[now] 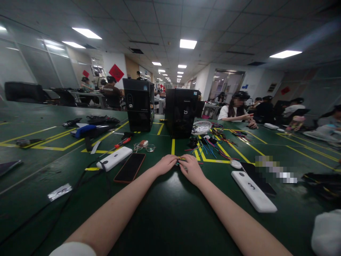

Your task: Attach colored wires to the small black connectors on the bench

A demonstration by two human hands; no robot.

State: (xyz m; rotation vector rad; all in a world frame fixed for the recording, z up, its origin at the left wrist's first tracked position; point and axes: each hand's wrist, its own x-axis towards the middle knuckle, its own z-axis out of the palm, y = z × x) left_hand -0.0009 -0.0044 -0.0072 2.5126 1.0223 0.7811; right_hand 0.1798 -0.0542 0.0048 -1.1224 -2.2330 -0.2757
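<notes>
Over the green table, the fingertips of my left hand [167, 164] and my right hand [192, 170] come together in front of me. Both are closed in a pinch on what look like thin coloured wires [199, 163]; a red end sticks out past my right hand. Bits of yellow and teal show between the fingers, but most of the piece is covered. Beyond my right hand lies a loose bunch of blue, red and black wires [209, 147]. Left of my left hand rests a dark phone with an orange edge [130, 168].
Two black computer towers [137, 106] [181, 112] stand ahead. A white basket [201, 127] sits beside the right one. White power banks lie left [114, 159] and right [253, 192]. Glasses [150, 148], a red screwdriver [123, 142] and black cables [77, 185] are leftward. A person [236, 110] sits across.
</notes>
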